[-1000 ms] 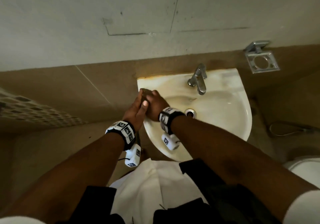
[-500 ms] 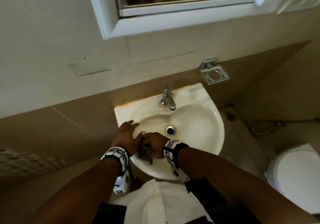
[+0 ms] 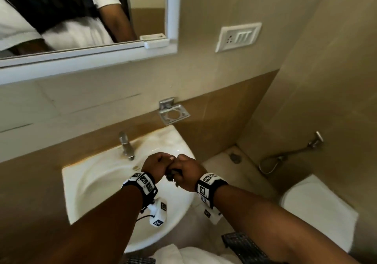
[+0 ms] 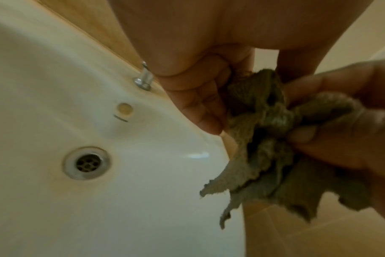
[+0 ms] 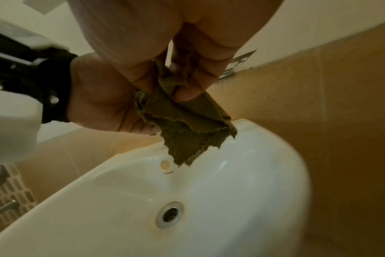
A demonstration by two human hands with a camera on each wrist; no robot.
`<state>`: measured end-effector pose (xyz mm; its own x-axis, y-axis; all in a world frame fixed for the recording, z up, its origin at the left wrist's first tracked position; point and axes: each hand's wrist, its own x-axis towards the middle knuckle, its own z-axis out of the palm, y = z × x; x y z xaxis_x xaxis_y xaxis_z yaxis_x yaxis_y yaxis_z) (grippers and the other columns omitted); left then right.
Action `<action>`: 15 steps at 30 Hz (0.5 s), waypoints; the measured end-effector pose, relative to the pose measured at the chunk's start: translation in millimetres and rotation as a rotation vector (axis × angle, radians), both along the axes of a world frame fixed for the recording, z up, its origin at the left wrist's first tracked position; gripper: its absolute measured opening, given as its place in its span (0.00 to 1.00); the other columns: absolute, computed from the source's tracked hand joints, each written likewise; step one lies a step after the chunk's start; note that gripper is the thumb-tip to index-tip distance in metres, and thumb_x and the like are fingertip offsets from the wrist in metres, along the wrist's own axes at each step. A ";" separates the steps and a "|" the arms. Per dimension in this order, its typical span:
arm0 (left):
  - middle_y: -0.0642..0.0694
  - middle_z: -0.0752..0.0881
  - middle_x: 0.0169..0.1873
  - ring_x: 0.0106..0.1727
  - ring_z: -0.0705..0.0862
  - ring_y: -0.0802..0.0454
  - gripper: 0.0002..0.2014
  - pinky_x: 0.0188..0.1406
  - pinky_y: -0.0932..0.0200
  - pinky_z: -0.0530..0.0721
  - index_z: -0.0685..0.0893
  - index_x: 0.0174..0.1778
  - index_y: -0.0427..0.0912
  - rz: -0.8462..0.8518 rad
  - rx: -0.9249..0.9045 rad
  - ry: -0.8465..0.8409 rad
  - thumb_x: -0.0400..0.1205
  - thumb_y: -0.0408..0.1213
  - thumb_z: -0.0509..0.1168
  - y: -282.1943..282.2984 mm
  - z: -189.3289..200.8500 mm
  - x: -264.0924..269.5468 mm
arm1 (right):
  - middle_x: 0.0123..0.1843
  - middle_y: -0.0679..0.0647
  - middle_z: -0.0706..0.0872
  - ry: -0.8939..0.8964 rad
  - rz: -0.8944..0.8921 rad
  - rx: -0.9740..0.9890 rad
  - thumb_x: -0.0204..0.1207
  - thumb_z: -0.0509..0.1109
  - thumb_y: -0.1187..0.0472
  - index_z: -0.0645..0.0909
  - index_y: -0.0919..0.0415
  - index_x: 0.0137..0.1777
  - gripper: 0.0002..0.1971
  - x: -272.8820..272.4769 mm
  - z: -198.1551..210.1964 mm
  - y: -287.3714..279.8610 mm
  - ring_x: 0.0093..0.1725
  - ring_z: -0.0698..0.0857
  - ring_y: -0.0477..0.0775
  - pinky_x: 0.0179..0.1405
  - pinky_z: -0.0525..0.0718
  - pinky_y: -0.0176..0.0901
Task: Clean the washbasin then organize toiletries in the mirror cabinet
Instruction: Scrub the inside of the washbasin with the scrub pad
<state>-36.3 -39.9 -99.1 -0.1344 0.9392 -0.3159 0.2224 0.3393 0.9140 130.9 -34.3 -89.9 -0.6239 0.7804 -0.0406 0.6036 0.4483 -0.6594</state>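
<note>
Over the right part of the white washbasin (image 3: 85, 182), both hands hold one crumpled grey-green cloth (image 3: 172, 177) between them. My left hand (image 3: 159, 162) curls its fingers round the cloth's left end (image 4: 264, 139). My right hand (image 3: 186, 169) grips the other end, and ragged corners of the cloth (image 5: 187, 125) hang down above the bowl. The cloth is off the basin surface. The drain (image 4: 87, 162) lies below and to the left. The white-framed mirror cabinet (image 3: 81, 63) hangs on the wall above, its door closed.
A chrome tap (image 3: 126, 147) stands at the basin's back edge. A metal soap holder (image 3: 174, 113) is fixed to the wall behind it, and a switch plate (image 3: 237, 36) sits higher up. A toilet lid (image 3: 318, 208) and a spray hose (image 3: 289, 153) are to the right.
Both hands went with the cloth from the basin's left rim along its front, then rose above the bowl's right side. The head view tilted up, bringing the mirror cabinet into view.
</note>
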 end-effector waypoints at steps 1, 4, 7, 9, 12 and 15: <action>0.41 0.92 0.33 0.37 0.90 0.39 0.06 0.41 0.48 0.90 0.90 0.44 0.40 -0.009 0.012 0.001 0.85 0.35 0.71 3.4 5.8 19.1 | 0.50 0.50 0.80 -0.003 -0.008 0.036 0.72 0.62 0.53 0.88 0.44 0.51 0.14 21.4 3.1 2.9 0.46 0.85 0.56 0.44 0.88 0.52; 0.45 0.92 0.39 0.39 0.90 0.46 0.03 0.37 0.59 0.88 0.89 0.47 0.44 0.001 0.060 0.022 0.83 0.31 0.72 12.6 20.6 58.8 | 0.51 0.45 0.80 -0.014 -0.009 0.120 0.72 0.67 0.57 0.84 0.38 0.59 0.17 68.8 6.9 12.7 0.49 0.84 0.52 0.51 0.85 0.45; 0.46 0.92 0.47 0.48 0.89 0.51 0.07 0.48 0.61 0.87 0.89 0.52 0.44 0.017 0.113 0.045 0.81 0.32 0.76 21.4 33.0 82.8 | 0.50 0.45 0.77 0.039 0.018 0.118 0.68 0.70 0.63 0.81 0.41 0.61 0.23 98.4 14.3 28.7 0.49 0.81 0.50 0.49 0.80 0.40; 0.47 0.90 0.46 0.48 0.87 0.52 0.08 0.51 0.61 0.86 0.89 0.53 0.46 0.005 0.143 0.066 0.80 0.32 0.76 25.9 42.5 92.4 | 0.51 0.46 0.77 0.124 -0.029 0.146 0.64 0.74 0.66 0.83 0.50 0.60 0.23 108.8 14.9 42.1 0.49 0.79 0.50 0.47 0.76 0.42; 0.49 0.90 0.44 0.46 0.87 0.52 0.10 0.48 0.60 0.87 0.88 0.52 0.50 -0.049 0.167 0.038 0.81 0.31 0.75 30.5 60.8 99.0 | 0.60 0.52 0.83 0.294 -0.269 -0.049 0.63 0.71 0.63 0.80 0.52 0.65 0.26 109.3 21.1 62.3 0.57 0.83 0.53 0.56 0.83 0.47; 0.47 0.92 0.51 0.51 0.88 0.53 0.11 0.57 0.57 0.87 0.88 0.57 0.52 -0.171 0.225 0.032 0.82 0.33 0.75 36.8 74.7 99.0 | 0.60 0.54 0.85 0.506 -0.359 -0.359 0.70 0.68 0.58 0.78 0.58 0.69 0.25 93.4 50.0 70.8 0.57 0.85 0.48 0.56 0.82 0.40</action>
<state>62.7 -3.1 -24.4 0.0254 0.9951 -0.0955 0.2893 0.0841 0.9535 224.3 36.4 -39.8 -0.3410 0.9340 -0.1069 0.2542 -0.0179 -0.9670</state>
